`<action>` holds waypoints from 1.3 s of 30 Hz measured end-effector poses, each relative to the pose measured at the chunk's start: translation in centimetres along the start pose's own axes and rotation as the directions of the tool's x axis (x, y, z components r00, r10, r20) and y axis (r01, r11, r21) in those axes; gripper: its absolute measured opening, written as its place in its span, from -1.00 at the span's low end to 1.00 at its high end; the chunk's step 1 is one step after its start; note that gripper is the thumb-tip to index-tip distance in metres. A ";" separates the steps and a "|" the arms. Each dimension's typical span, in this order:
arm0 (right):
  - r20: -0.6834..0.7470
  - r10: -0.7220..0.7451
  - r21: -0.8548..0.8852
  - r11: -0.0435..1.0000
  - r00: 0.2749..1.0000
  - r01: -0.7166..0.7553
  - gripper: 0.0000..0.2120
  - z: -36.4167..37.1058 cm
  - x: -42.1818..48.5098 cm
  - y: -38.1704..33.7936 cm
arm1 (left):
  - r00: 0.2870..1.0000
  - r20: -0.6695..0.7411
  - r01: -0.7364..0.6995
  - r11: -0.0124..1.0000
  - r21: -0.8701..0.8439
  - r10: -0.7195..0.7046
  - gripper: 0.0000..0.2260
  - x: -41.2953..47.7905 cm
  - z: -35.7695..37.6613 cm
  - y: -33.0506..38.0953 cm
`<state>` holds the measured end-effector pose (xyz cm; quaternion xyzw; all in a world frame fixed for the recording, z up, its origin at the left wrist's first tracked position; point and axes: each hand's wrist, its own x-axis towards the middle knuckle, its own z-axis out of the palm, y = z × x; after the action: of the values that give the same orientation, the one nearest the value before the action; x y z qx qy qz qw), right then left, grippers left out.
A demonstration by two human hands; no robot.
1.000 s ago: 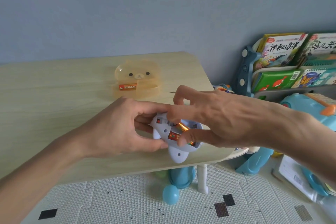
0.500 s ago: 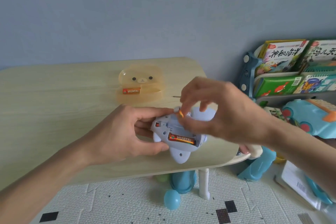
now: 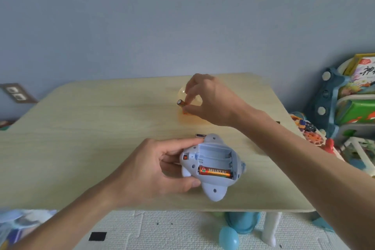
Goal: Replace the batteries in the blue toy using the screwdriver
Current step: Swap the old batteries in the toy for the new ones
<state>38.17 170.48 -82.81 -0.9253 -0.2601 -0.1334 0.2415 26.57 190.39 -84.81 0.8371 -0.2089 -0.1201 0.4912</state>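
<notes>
A pale wooden table (image 3: 85,128) with a smooth grain and rounded corners fills the middle of the view, against a plain grey-blue wall. At the table's near edge, the left hand (image 3: 154,170) wraps fingers and thumb around the left end of the blue toy (image 3: 213,168), a smooth, rounded plastic body with stubby fins, turned belly up just above the tabletop. Its rectangular battery compartment lies open; one orange battery (image 3: 215,172) sits in the nearest slot, and the slots behind it are bare. Farther back on the table from the toy, the right hand (image 3: 211,101) pinches a second orange battery (image 3: 181,103) between thumb and fingertips, held over a translucent amber plastic case (image 3: 188,119) that rests on the wood. A small dark object lies on the table just behind the toy; it is too small to identify.
</notes>
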 end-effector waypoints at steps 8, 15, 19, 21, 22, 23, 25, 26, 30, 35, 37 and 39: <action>0.109 0.125 -0.074 0.990 0.986 -0.117 -0.86 1.2 1.5 -0.3 | 1.000 -0.014 0.016 1.000 -0.020 -0.016 -0.36 -0.4 -1.3 -1.1; 0.190 0.186 -0.135 0.978 0.964 -0.162 -0.89 0.5 0.9 0.0 | 1.000 -0.004 0.018 0.998 -0.064 -0.019 -0.35 -0.3 -1.2 -1.2; 0.133 0.182 -0.069 0.982 0.974 -0.174 -0.83 -1.0 0.1 -0.1 | 1.000 -0.004 0.026 0.996 -0.081 -0.026 -0.36 -0.1 -1.1 -1.3; 0.093 0.160 -0.021 0.987 0.983 -0.159 -0.82 -2.7 -1.4 -0.1 | 1.000 -0.007 0.020 0.996 -0.091 -0.020 -0.36 -0.1 -1.0 -1.3; 0.072 0.140 -0.012 0.990 0.987 -0.140 -0.83 -3.7 -2.6 -0.1 | 1.000 -0.008 0.010 0.995 -0.099 -0.011 -0.36 0.0 -0.8 -1.3; 0.057 0.123 0.005 0.992 0.991 -0.124 -0.84 -4.6 -4.0 -0.1 | 1.000 -0.009 0.002 0.993 -0.115 -0.003 -0.36 0.0 -0.6 -1.3; 0.073 0.126 0.099 0.986 0.989 -0.133 -0.80 -6.3 -7.2 -0.4 | 1.000 -0.017 -0.005 0.985 -0.171 0.002 -0.37 0.2 -0.2 -1.2; 0.112 0.149 0.157 0.974 0.982 -0.166 -0.74 -7.1 -8.7 -0.4 | 1.000 -0.024 -0.011 0.979 -0.201 0.007 -0.36 0.3 0.1 -1.2; 0.328 0.201 0.283 0.911 0.923 -0.299 -0.39 -8.8 -13.7 0.7 | 0.997 -0.064 -0.062 0.949 -0.309 0.044 -0.37 1.1 1.0 -0.5; 0.406 0.175 0.608 0.681 0.897 -0.409 -0.29 -7.8 -16.7 1.2 | 0.995 -0.052 -0.097 0.946 -0.309 0.086 -0.40 2.4 3.4 1.0; 0.401 0.206 0.663 0.606 0.892 -0.438 -0.23 -7.6 -17.4 1.4 | 0.991 -0.033 -0.130 0.969 -0.209 0.126 -0.42 2.8 3.9 1.5; 0.402 0.247 0.677 0.568 0.882 -0.468 -0.18 -7.6 -18.0 1.6 | 0.984 -0.011 -0.178 0.983 -0.044 0.178 -0.43 3.0 4.0 1.9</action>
<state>23.20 157.85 -83.66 -0.7802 -0.1266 0.1637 0.5904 27.12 185.08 -85.11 0.8042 -0.2785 -0.0776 0.5193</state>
